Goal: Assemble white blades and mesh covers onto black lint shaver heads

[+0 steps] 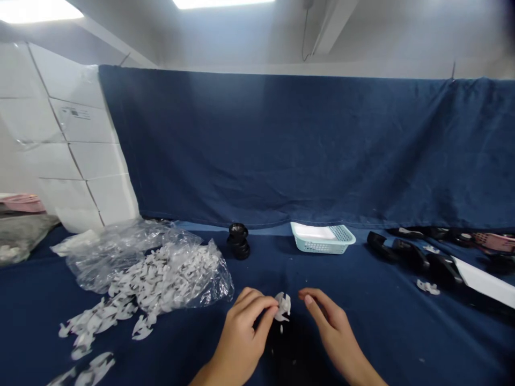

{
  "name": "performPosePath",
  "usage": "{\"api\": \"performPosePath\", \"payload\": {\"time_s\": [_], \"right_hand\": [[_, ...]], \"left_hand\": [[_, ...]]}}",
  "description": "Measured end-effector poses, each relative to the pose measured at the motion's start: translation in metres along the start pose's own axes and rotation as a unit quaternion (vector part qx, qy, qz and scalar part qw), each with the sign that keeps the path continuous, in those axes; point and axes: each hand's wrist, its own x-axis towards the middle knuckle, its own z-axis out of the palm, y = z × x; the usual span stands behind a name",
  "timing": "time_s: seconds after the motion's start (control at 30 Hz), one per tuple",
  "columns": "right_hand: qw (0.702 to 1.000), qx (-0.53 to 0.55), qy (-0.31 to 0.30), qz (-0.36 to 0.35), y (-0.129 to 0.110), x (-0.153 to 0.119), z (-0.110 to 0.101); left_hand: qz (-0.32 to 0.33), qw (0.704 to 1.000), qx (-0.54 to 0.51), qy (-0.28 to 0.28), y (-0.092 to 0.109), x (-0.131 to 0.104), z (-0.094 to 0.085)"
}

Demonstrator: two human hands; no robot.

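Observation:
Near the bottom centre, my left hand (pixel 247 327) pinches a small white plastic part (pixel 283 307) between thumb and fingertips. My right hand (pixel 330 324) is just to the right of that part, apart from it, with thumb and index finger close together; whether something tiny is between them is too small to tell. A tiny white piece (pixel 281 329) shows just below the held part. To the left, many similar white parts (pixel 161 279) spill out of a clear plastic bag (pixel 116 252) onto the dark blue cloth (pixel 177 348).
A light blue basket (pixel 324 245) holding something white stands behind my hands. Stacked black round pieces (pixel 238 241) are left of it. Black curved parts (pixel 410 254), a loose white part (pixel 428 287) and a white strip (pixel 486 281) lie at right. White boxes (pixel 92 123) rise at left.

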Motion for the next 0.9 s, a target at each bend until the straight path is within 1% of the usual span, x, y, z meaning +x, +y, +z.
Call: {"api": "performPosePath", "payload": {"time_s": [0.03, 0.07, 0.17, 0.2, 0.23, 0.3, 0.37, 0.4, 0.53, 0.7, 0.8, 0.9], "right_hand": [[1.000, -0.016, -0.005, -0.002, 0.003, 0.000, -0.002], [0.999, -0.029, -0.029, -0.002, 0.007, -0.001, -0.003], [0.983, -0.071, -0.164, -0.026, 0.015, -0.005, -0.005], [0.975, -0.093, -0.196, -0.040, 0.018, -0.007, -0.004], [0.970, -0.117, -0.205, -0.051, 0.021, -0.008, -0.003], [0.972, -0.157, -0.168, -0.056, 0.026, -0.008, 0.001], [0.975, -0.178, -0.124, -0.056, 0.030, -0.008, 0.005], [0.975, -0.184, -0.112, -0.060, 0.032, -0.007, 0.007], [0.970, -0.202, -0.096, -0.099, 0.034, -0.006, 0.011], [0.960, -0.230, -0.083, -0.136, 0.032, -0.007, 0.010], [0.954, -0.248, -0.079, -0.147, 0.037, -0.007, 0.010], [0.953, -0.248, -0.076, -0.158, 0.046, -0.007, 0.009]], "left_hand": [[0.006, 1.000, 0.010, -0.004, -0.003, -0.002, 0.000], [0.013, 1.000, 0.020, -0.010, -0.006, -0.004, 0.000], [0.033, 0.998, 0.039, -0.021, -0.013, -0.010, 0.001], [0.035, 0.998, 0.040, -0.027, -0.015, -0.012, 0.002], [0.034, 0.998, 0.041, -0.033, -0.016, -0.013, 0.002], [0.032, 0.997, 0.044, -0.053, -0.016, -0.015, 0.002], [0.034, 0.995, 0.057, -0.073, -0.014, -0.016, 0.001], [0.038, 0.994, 0.067, -0.082, -0.013, -0.016, 0.001], [0.059, 0.985, 0.122, -0.110, -0.011, -0.018, 0.003], [0.070, 0.976, 0.152, -0.136, -0.011, -0.019, 0.004], [0.062, 0.973, 0.167, -0.147, -0.010, -0.018, 0.003], [0.072, 0.969, 0.181, -0.153, -0.010, -0.017, 0.002]]}}
